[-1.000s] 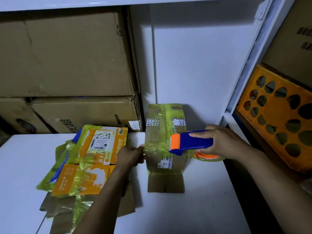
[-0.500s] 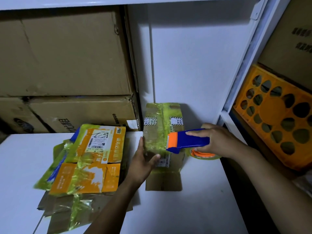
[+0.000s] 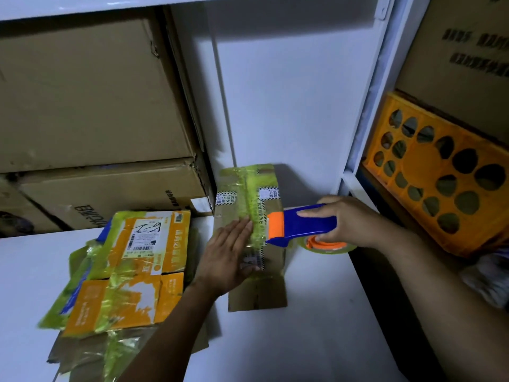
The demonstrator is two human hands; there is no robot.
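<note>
Flattened box runs 12 to 6, left hand pins it with flat straight fingers, right hand fingers wrapped round the tape dispenser at its 3 o'clock edge.

Left hand presses flattened box; right hand grips tape dispenser

Blue-and-orange tape dispenser, brown box – yellow-green tape, orange crate

Dim white shelving, stacked cartons, white tabletop
</note>
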